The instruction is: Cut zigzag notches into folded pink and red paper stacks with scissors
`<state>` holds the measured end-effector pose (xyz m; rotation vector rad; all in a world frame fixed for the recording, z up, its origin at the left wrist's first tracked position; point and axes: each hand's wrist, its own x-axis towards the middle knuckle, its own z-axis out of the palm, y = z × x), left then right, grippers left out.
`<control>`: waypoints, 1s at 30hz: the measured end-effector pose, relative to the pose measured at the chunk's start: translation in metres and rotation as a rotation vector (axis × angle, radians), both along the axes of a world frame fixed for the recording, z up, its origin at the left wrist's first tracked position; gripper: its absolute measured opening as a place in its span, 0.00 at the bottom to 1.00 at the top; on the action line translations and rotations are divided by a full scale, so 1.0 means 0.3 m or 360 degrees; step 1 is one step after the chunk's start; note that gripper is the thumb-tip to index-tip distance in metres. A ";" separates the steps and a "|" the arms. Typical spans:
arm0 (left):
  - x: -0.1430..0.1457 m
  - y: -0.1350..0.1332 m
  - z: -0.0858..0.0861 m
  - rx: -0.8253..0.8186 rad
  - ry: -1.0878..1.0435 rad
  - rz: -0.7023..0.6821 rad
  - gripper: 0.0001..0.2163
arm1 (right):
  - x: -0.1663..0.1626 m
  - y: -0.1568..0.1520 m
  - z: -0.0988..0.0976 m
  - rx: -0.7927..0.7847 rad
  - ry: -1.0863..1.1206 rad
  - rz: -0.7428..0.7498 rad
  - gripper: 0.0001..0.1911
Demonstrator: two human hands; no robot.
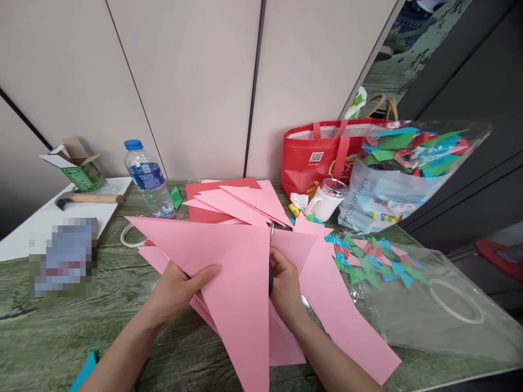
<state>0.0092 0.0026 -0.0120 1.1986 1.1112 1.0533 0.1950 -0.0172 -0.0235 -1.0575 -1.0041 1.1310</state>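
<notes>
Table (49, 326): bears all paper noted below. Pink sheet (239, 283): directly in front of me, approx. centre, raised over other pink paper; one sharp corner points far L, another runs down twd. me, and its R edge lies nearly straight, near to far. Pink strip (347, 321): to R of my R forearm, slanting twd. me. Pink points (241, 202): piled beyond the sheet, on a red sheet (192, 212). L hand (180, 288): closed on the sheet's L part, thumb on top, other fingers hidden underneath. R hand (285, 283): at the R edge, so nearer to it than my L; fingers curled round a black handle, taken as scissors (271, 279). Pink flap (300, 247): just R of the blade; can't tell if joined to the sheet. Key relation: scissors' long axis runs approx. parallel to that R edge, blade pointing away from me; blade spread can't be told, mostly hidden.
</notes>
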 end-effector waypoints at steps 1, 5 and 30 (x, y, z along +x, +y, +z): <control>0.000 0.000 0.001 0.0002 -0.0007 -0.0001 0.16 | -0.001 0.000 0.000 -0.0005 0.0004 0.0000 0.07; -0.002 0.000 0.001 0.0002 -0.0030 -0.0017 0.15 | -0.002 -0.001 0.004 -0.0016 0.0032 0.0005 0.08; 0.014 0.045 0.023 -0.0133 -0.0387 0.0518 0.18 | 0.014 0.024 -0.050 0.0185 -0.0297 0.0051 0.13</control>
